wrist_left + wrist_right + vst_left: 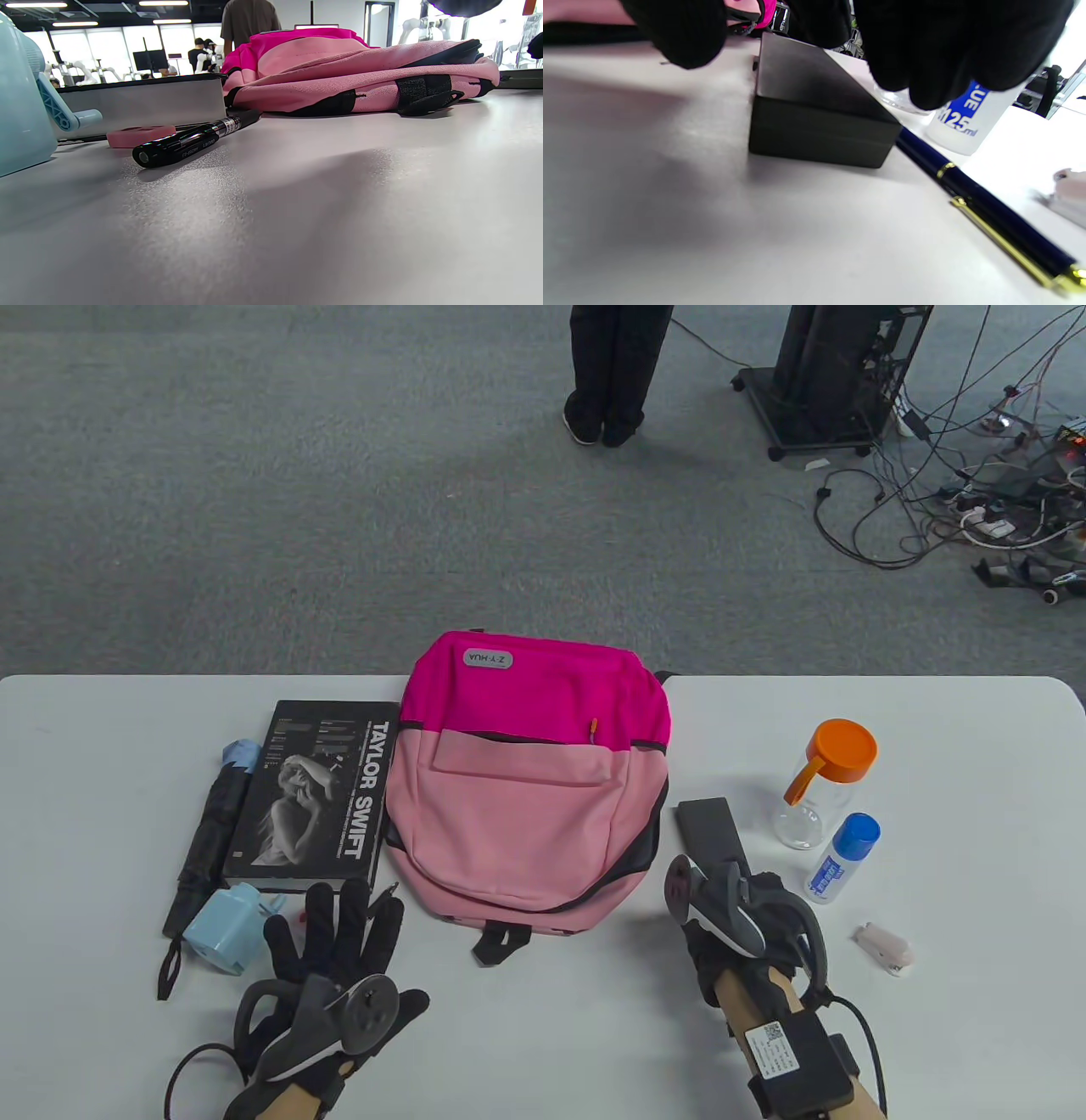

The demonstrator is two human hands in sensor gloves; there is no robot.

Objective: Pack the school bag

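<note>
The pink school bag (pixel 534 780) lies flat at the table's middle, front pocket up; it also shows in the left wrist view (pixel 360 72). My left hand (pixel 339 920) rests flat on the table, fingers spread, holding nothing, just beside a black pen (pixel 191 142) and a pink eraser (pixel 140 135). My right hand (pixel 747 899) hovers over the near end of a black box (pixel 708 823), right of the bag. In the right wrist view its fingers (pixel 946 51) hang just above the box (pixel 818 110), apart from it. A dark blue pen (pixel 984 199) lies beside the box.
Left of the bag lie a Taylor Swift book (pixel 314 797), a folded black umbrella (pixel 208 840) and a light blue sharpener (pixel 229 929). At the right stand a clear bottle with an orange lid (pixel 819 785) and a glue bottle (pixel 840 857); a small stapler (pixel 884 948) lies nearer.
</note>
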